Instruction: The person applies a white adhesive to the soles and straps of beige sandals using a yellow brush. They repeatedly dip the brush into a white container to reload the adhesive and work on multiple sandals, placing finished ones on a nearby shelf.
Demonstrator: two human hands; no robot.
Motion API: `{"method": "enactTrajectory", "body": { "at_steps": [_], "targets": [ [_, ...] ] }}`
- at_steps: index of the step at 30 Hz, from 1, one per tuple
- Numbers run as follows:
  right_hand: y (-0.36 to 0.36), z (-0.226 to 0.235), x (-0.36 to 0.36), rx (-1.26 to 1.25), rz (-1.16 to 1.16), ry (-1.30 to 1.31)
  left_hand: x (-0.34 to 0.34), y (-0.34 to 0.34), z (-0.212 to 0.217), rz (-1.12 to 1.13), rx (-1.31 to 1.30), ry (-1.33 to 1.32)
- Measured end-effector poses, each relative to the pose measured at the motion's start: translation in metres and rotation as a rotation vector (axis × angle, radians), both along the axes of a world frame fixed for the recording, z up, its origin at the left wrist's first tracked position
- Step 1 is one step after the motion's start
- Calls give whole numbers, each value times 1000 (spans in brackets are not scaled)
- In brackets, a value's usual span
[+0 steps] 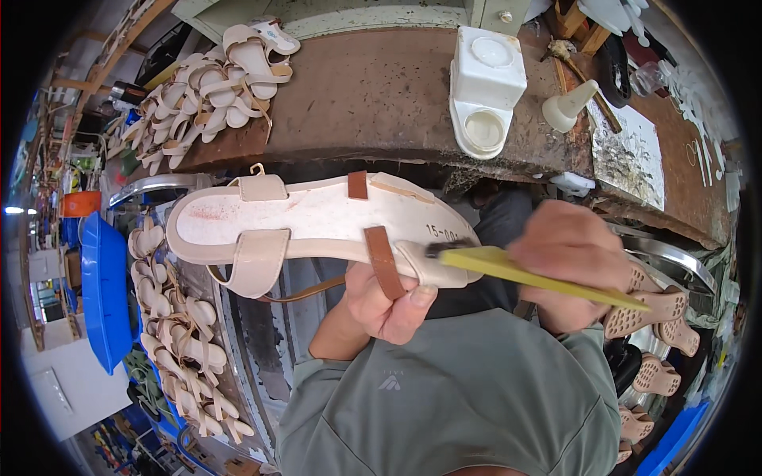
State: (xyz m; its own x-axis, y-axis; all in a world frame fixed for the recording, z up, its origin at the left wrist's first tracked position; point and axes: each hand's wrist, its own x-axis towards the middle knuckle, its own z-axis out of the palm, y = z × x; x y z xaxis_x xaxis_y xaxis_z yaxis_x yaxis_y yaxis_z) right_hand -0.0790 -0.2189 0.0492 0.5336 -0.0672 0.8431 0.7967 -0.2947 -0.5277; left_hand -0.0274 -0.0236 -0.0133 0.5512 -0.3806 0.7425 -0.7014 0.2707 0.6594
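Observation:
In front of my chest I hold a beige sandal (pixel 317 218), its white insole facing up and its brown and beige straps sticking out at the sides. My left hand (pixel 385 305) is closed round its near edge, beside a brown strap, with the thumb in view. A flat brush with a yellow handle (pixel 508 268) is gripped in my right hand (pixel 567 254), which is smeared by motion. The brush's dark bristles (pixel 441 249) are at the heel end of the insole; whether they touch it I cannot tell.
A worn brown bench (pixel 365 95) spans the far side. On it are a pile of beige sandals (pixel 210 91), a white pot (pixel 486 91) and a small white funnel-shaped thing (pixel 570 105). More sandals (pixel 186 333) lie at left, near a blue bin (pixel 107 293). Shoe soles (pixel 655 377) line the right.

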Motion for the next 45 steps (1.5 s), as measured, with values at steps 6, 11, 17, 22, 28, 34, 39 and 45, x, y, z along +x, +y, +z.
{"method": "enactTrajectory", "body": {
  "at_steps": [6,11,17,22,28,34,39,45],
  "targets": [
    [0,-12,-11,-142,121,-276,5,-7,2,54,-105,3],
    [-1,-23,-21,-28,152,-296,-11,-16,28,134,-189,354],
    [-10,-22,-28,-34,276,-275,-17,-14,27,81,-263,546],
    [-6,-31,-32,63,218,-249,-18,-18,33,49,-291,525],
    [-8,-14,-25,581,140,277,-16,-12,29,103,-75,205],
    [-19,21,-14,435,332,466,-24,-7,19,93,-16,-78],
    [-32,32,-4,202,409,337,-29,-6,32,107,129,-175],
    [-45,33,-3,145,423,347,-26,-23,48,11,191,-196]
  ]
}}
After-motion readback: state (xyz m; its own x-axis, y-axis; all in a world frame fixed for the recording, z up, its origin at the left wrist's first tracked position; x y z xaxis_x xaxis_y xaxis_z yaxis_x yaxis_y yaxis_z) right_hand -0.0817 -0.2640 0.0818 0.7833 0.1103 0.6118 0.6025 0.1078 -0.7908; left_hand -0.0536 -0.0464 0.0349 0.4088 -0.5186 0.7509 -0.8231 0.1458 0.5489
